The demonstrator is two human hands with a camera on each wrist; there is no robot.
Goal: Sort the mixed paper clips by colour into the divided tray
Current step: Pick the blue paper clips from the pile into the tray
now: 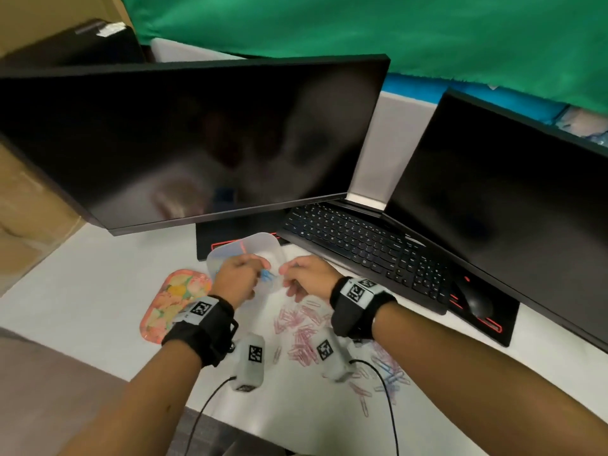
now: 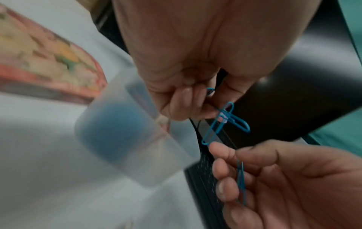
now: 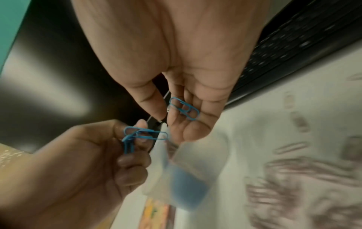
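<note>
Over at nine o'clock the flat orange floral-print tray (image 1: pixel 176 302) lies on the white desk (image 1: pixel 98 278), no clips visible on it. Just right of it, the left hand (image 1: pixel 235 281) hovers above the translucent plastic divided tray (image 1: pixel 260 248) at twelve o'clock, its grip pinched on a tangle of blue wire paper clips (image 2: pixel 225 122) that hang linked together below the fingertips (image 2: pixel 184 105). A blue mass shows through the tray's near wall (image 2: pixel 115 133), so blues look partly sorted; a thin orange-red streak lies farther back in the tray.

Across the gap at one o'clock, the right hand (image 1: pixel 307 278) has loosely curled fingers (image 3: pixel 192 128) cradling another blue paper clip (image 3: pixel 184 108): grasping, lightly. My read: the blues are being pulled apart before the drop.

Plenty remains. A broad scatter of pink paper clips (image 1: pixel 302 334) sprawls at five o'clock, and a mixed pink-and-blue heap (image 1: pixel 388 370) beyond it at four.

Room is snug: the large dark monitor (image 1: pixel 197 139) overhangs the tray's far side, the black keyboard (image 1: pixel 362 248) crowds two o'clock, and the desk's front edge runs close at six. Open desk lies mainly toward eight o'clock.
</note>
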